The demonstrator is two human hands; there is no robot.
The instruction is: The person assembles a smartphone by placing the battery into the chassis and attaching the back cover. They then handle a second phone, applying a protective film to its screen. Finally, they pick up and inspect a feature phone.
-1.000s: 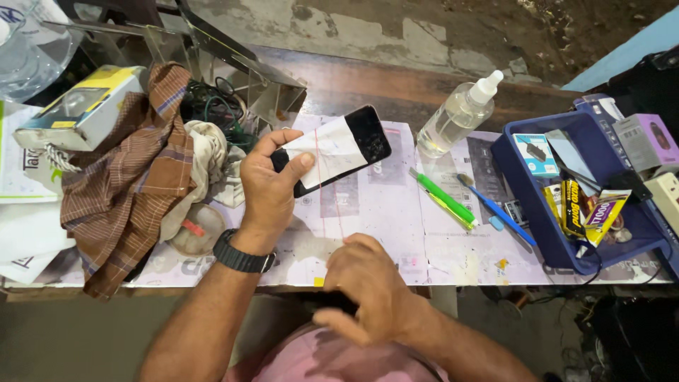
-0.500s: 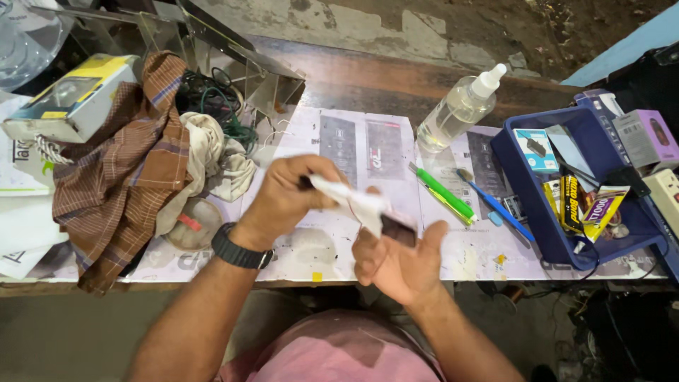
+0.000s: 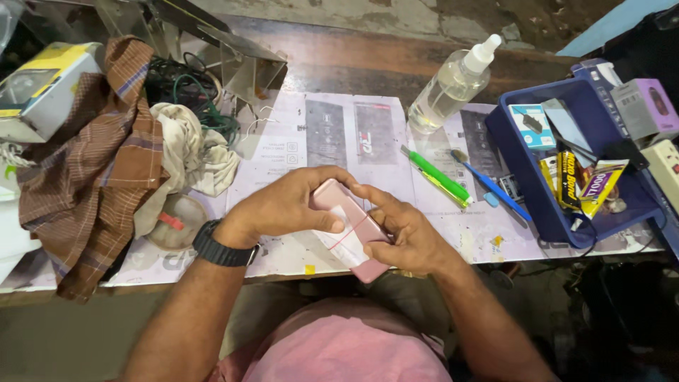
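Both my hands hold a pink smartphone (image 3: 351, 233) back side up, over the near edge of the work table (image 3: 283, 152). My left hand (image 3: 286, 206), with a black watch on its wrist, wraps the phone's upper left end, thumb across its back. My right hand (image 3: 402, 232) grips the lower right end from the side. A thin red line crosses the phone's back. The screen side is hidden.
A clear spray bottle (image 3: 453, 81), a green tool (image 3: 437, 176) and a blue toothbrush (image 3: 489, 184) lie to the right. A blue tray (image 3: 516, 159) of small packets stands far right. A checked brown cloth (image 3: 92, 170), a white rag (image 3: 191, 148) and a boxed item (image 3: 39, 85) sit left.
My left hand held the phone up screen side visible, then brought it down to my right hand. The phone is now back side up, gripped by both hands near the table edge.
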